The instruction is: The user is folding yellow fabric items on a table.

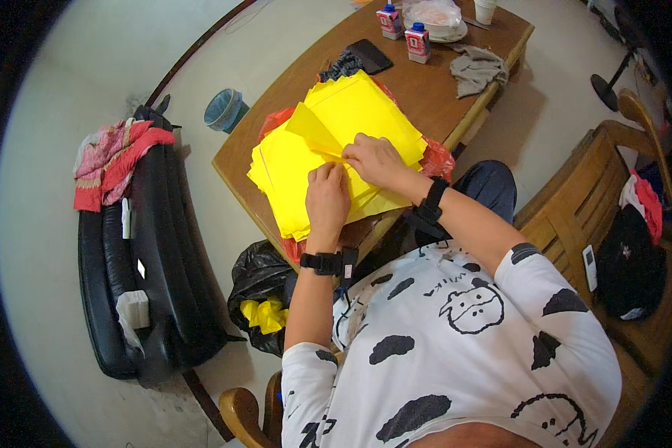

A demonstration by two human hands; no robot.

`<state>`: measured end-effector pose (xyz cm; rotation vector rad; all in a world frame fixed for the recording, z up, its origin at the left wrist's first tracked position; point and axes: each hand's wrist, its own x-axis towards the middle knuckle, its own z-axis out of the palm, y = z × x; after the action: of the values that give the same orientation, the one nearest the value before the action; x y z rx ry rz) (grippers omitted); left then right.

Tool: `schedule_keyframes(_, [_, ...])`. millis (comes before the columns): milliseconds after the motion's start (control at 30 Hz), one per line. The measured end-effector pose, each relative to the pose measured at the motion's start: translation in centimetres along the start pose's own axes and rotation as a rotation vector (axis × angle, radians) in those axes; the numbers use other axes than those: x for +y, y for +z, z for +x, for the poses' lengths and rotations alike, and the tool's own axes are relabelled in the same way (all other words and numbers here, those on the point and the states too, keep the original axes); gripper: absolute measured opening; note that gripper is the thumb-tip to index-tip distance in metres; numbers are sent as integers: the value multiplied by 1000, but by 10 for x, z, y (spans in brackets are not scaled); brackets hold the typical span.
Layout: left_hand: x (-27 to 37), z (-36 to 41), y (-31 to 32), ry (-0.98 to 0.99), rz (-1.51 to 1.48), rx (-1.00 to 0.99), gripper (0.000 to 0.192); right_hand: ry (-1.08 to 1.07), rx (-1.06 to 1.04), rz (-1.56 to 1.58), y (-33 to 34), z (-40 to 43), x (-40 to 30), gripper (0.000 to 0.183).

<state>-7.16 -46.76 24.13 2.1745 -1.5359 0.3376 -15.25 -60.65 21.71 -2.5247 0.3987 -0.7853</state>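
Two overlapping stacks of yellow sheets (369,109) lie on red plastic on a wooden table (425,84). Above the stacks, one yellow sheet (313,127) is lifted and bent, its pointed corner towards the far left. Fingers and thumb of my right hand (375,159) pinch its folded edge. Beside it, my left hand (329,193) has its curled fingertips at the near end of the same fold; whether they grip it is hard to see. Both wrists wear black straps.
Dark cloth items (369,56), two drink cartons (418,43), a covered bowl (434,19) and a grey rag (476,70) lie farther back. A bin (224,110) stands left of the table. A black bag (260,269) holding yellow pieces hangs or stands by the near left corner. A wooden bench (582,190) is at right.
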Motion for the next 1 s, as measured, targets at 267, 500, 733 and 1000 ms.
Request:
schedule_keyframes(267, [-6,7,0,59,-27,3,21,-73,55,-85,0,-5,-6,33])
schedule_keyframes(500, [-26,20,2,157,-69,-172,28,96,31,224,4,-3,3,45])
schedule_keyframes(733, [-33,20,3,154,-170,-213,28,104,23,231,-1,-4,0,48])
schedule_keyframes(1000, [-27,6,-5,186,-79,-264,40,72,79,228,2,-4,2,43])
